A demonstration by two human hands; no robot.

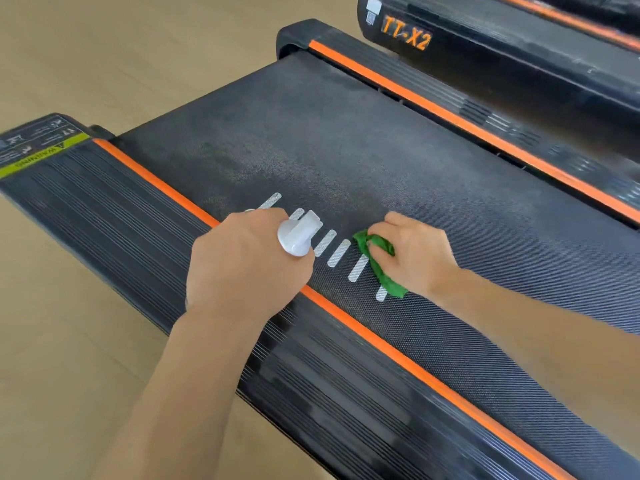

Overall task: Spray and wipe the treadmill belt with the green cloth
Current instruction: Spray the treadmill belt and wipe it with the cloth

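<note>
Here my left hand [242, 261] is curled round a white spray bottle [298, 235], of which I see only the head, nozzle aimed out over the belt [346, 140]. The hand hangs above the near orange stripe [398, 351] where belt meets side rail [104, 209].

My right hand [415, 252] is bunched round the green cloth [377, 261], fingers curled over it, knuckles up. The cloth pokes out on the hand's left side and trails back toward me in a short tail. It lies on the belt, over the right end of a row of pale slanted bars [334, 249] printed there. The bottle head covers part of the left end of that row. The two hands are near each other, not touching, with several bars showing between them.

The belt is dark and finely textured, with a faint duller patch beyond the hands; I cannot tell if that is wet. The near rail is ribbed, with a yellow-green warning label [41, 154] at its far end. The far rail [485, 109] has its own orange stripe. A second machine [485, 46] marked "TT-X2" stands just beyond. The floor [104, 46] is pale wood.
</note>
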